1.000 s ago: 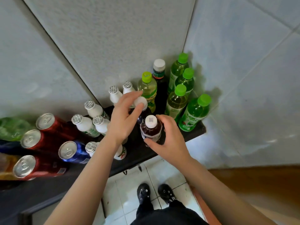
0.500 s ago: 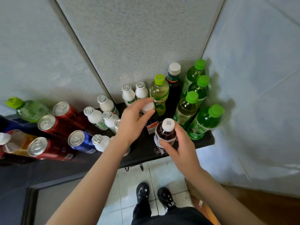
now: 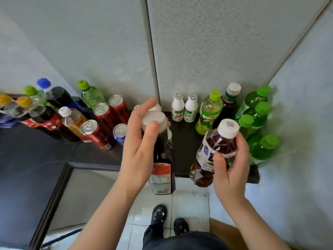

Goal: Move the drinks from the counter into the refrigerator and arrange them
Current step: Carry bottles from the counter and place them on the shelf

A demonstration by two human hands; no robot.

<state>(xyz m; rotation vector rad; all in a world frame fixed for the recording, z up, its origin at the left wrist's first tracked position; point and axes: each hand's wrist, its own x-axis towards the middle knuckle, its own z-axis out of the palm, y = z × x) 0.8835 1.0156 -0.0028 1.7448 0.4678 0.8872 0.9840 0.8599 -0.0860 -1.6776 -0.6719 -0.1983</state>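
My left grip (image 3: pixel 138 147) is curled round the white-capped neck of a dark bottle (image 3: pixel 163 170). My right grip (image 3: pixel 232 170) clasps a brown tea bottle (image 3: pixel 216 147) round its middle. Both bottles are at the near edge of the black surface (image 3: pixel 36 156). Green bottles (image 3: pixel 259 112) stand far right, red cans (image 3: pixel 100 127) left.

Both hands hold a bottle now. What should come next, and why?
Probably carry both toward the refrigerator, which is out of view: the left hand grips a dark white-capped bottle, the right hand a brown drink bottle, both lifted clear of the counter, so neither hand can take more.
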